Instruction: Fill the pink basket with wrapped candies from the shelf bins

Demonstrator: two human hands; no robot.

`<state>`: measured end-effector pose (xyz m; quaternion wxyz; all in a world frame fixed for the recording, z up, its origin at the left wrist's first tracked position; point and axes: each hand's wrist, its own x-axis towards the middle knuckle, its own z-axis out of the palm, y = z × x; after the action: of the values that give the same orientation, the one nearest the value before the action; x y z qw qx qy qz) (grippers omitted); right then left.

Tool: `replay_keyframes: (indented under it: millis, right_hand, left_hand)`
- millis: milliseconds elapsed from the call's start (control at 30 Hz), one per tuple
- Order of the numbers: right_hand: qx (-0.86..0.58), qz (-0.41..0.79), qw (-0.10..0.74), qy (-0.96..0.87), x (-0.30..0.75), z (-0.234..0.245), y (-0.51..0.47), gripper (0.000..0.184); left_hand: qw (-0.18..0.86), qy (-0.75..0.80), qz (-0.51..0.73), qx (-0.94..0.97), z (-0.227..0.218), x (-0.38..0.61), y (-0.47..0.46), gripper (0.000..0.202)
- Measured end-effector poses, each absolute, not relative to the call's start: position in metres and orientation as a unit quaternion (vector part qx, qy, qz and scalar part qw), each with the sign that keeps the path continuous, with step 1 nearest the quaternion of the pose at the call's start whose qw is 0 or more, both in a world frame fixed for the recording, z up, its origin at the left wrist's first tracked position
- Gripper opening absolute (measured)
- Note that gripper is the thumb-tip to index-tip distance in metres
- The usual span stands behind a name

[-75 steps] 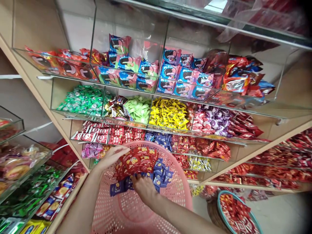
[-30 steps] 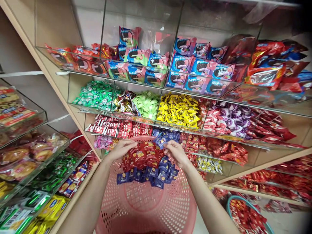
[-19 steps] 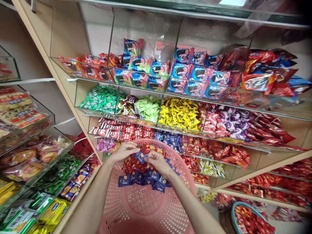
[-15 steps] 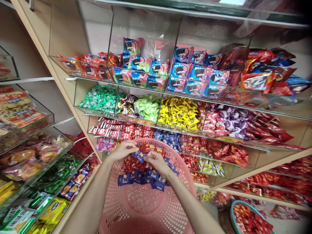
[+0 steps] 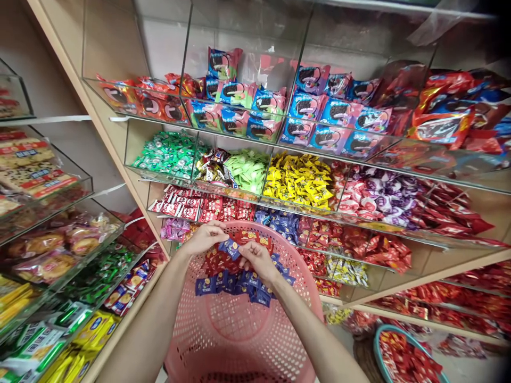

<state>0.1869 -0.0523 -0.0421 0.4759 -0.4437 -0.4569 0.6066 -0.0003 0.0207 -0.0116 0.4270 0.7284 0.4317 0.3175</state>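
A small blue candy packet (image 5: 229, 248) is stretched between my two hands above a pink basket (image 5: 239, 359). My left hand (image 5: 204, 239) pinches its left end, and my right hand (image 5: 257, 260) grips the right end with curled fingers. Below the hands, several blue candy packets (image 5: 213, 283) lie in a row inside the basket. Red candy packets (image 5: 217, 264) sit behind them, partly hidden by the hands. The basket has perforated walls and a round bottom.
Clear-fronted shelves face me, with blue cookie packs (image 5: 307, 106), yellow candies (image 5: 299, 181) and green candies (image 5: 171, 157). Another blue candy pile (image 5: 277, 223) sits just behind the basket rim. Left shelves hold wrapped pastries (image 5: 51, 260). A teal basin (image 5: 377, 346) of red packets stands at lower right.
The view has shifted slightly, and the shelves appear a little larger. Both hands keep their hold on the blue candy packet, with only slight finger movement.
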Motion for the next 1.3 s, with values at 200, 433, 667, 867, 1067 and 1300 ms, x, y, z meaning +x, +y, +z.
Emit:
replay_keyframes:
  millis: [200,433,667,867,1067,1300]
  right_hand:
    - [-0.438,0.652,0.466,-0.406,0.183,-0.043,-0.054,0.042]
    - [-0.494,0.647,0.332,-0.477,0.165,-0.043,-0.071,0.038]
    - [-0.547,0.594,0.169,-0.565,0.106,-0.063,-0.078,0.027]
    - [-0.619,0.396,0.153,-0.661,0.098,-0.064,-0.072,0.023]
    - [-0.651,0.318,0.131,-0.677,0.104,-0.065,-0.072,0.018]
    - [-0.678,0.231,0.12,-0.688,0.102,-0.075,-0.071,0.021]
  left_hand:
    - [0.439,0.426,0.321,0.723,-0.011,0.002,0.02,0.031]
    - [0.466,0.453,0.311,0.694,-0.002,0.005,0.015,0.045]
    - [0.47,0.461,0.315,0.683,0.002,0.006,0.012,0.047]
    - [0.465,0.467,0.31,0.685,-0.004,0.004,0.015,0.048]
    - [0.459,0.464,0.316,0.688,-0.005,0.004,0.014,0.049]
    - [0.46,0.467,0.31,0.689,-0.002,0.004,0.013,0.049]
